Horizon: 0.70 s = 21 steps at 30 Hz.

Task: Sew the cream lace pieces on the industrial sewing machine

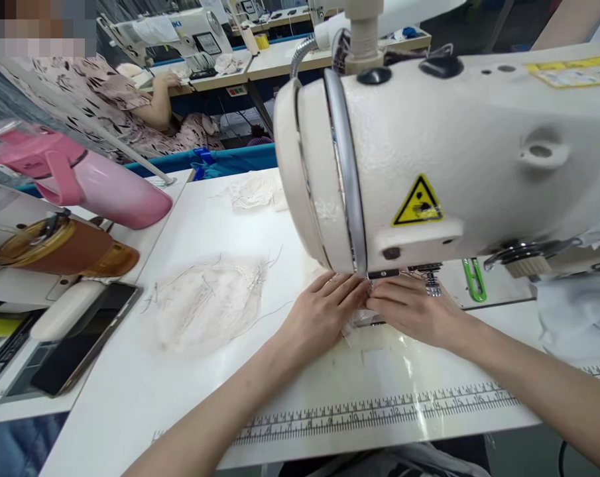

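Note:
A cream sewing machine (429, 152) fills the upper right, its head over a white table (130, 391). My left hand (324, 311) and my right hand (414, 308) lie flat side by side right under the machine head, fingertips meeting near the presser foot (431, 281). Both press on a small piece of pale fabric (362, 324) at the needle. The needle itself is hidden behind the machine head.
A pile of cream lace pieces (205, 305) lies left of my hands, another (252, 192) at the far edge. Pink bottle (85, 179), amber bottle (61, 248) and phone (81, 338) sit at left. Green clippers (473, 278) rest behind. A measuring scale (379, 411) runs along the front. Another person (145, 99) sews beyond.

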Motion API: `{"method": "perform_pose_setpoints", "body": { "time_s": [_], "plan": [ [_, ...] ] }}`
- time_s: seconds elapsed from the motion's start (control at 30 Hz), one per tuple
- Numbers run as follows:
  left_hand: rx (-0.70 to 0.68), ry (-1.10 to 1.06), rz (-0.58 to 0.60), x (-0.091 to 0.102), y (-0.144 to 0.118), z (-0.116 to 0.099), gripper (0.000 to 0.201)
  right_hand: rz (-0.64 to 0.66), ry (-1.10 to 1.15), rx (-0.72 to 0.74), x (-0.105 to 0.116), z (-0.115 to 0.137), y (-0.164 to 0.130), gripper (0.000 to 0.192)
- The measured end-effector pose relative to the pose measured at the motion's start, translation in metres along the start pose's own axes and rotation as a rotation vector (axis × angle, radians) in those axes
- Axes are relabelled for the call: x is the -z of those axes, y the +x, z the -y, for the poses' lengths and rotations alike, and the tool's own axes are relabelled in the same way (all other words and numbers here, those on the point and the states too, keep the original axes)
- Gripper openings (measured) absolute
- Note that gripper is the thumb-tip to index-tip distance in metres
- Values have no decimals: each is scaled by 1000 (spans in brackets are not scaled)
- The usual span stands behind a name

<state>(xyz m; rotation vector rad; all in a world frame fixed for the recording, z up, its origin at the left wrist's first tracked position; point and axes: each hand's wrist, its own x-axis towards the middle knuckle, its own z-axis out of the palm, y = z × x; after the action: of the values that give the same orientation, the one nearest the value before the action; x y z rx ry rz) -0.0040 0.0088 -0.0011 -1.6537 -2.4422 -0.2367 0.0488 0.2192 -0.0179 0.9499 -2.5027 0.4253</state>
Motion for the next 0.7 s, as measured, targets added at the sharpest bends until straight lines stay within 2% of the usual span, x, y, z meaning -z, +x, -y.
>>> {"method": "perform_pose_setpoints", "body": {
  "time_s": [0.23,0.53,0.7],
  "plan": [
    [16,-7,6,2,-1,3,48,-24,-34,15,1,2,5,26],
    [85,-14,86,4,1,-1,53,37,-6,6,-4,-2,-1,27],
    [110,-9,105,3,1,-3,54,-1,-76,4,-2,-2,-1,26]
  ]
}}
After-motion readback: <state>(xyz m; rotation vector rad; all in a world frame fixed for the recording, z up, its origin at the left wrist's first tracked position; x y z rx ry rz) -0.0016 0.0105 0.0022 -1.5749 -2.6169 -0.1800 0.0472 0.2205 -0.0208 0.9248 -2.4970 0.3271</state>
